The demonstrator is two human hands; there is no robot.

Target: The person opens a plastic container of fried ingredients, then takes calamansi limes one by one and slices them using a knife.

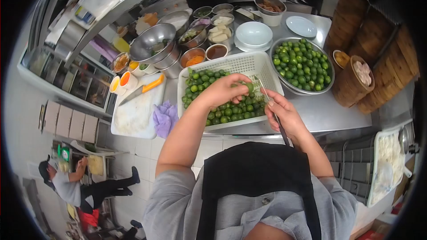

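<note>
Over the white perforated basket (262,64), my left hand (229,90) has its fingers closed on a green lime (248,87). My right hand (284,112) grips a thin knife (276,118) with a dark handle, its narrow blade pointing up beside the lime. Many green limes (227,113) lie in the basket beneath my hands, mostly along its left and near sides. To the right of the basket stands a metal bowl (329,78) heaped with green limes (302,66).
At the left lie a white cutting board (133,118), an orange-handled knife (153,83) and a purple cloth (165,118). Metal bowls (153,40) and white plates (253,33) stand behind the basket. Wooden steamers (351,84) stand right. A person (84,184) sits at lower left.
</note>
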